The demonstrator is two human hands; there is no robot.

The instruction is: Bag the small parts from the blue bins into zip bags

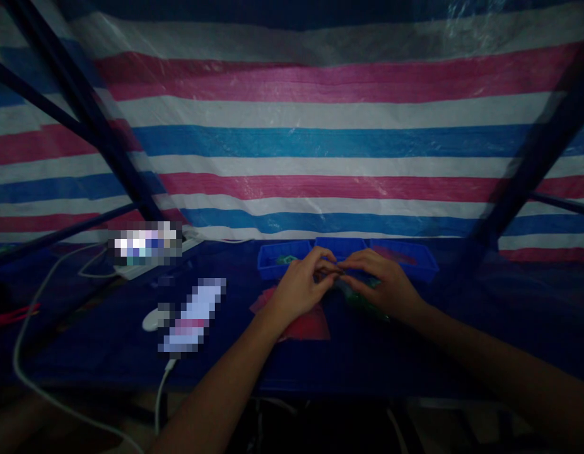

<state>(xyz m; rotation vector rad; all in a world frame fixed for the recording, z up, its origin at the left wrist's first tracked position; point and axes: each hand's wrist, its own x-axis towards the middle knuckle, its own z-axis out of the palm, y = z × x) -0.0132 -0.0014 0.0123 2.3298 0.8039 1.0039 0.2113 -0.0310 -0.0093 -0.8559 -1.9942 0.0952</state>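
My left hand (302,285) and my right hand (381,280) meet fingertip to fingertip just above the blue table, in front of the bins. Both are closed in a pinch around something small and dark that I cannot make out. Beneath my left wrist lie red, thin plastic-looking sheets or bags (308,326). Shiny green material (374,307) lies under my right hand, mostly covered by it. Behind the hands stand a left blue bin (268,268) with a pale green item (286,259) in it, a middle blue bin (340,243) and a right blue bin (427,261) holding something reddish.
A phone-shaped, blurred-out device (193,315) with a white cable (162,391) lies to the left, by a round white object (156,320). Farther back is another blurred-out item (145,244). Dark frame bars (91,120) and a striped plastic sheet (320,142) enclose the table.
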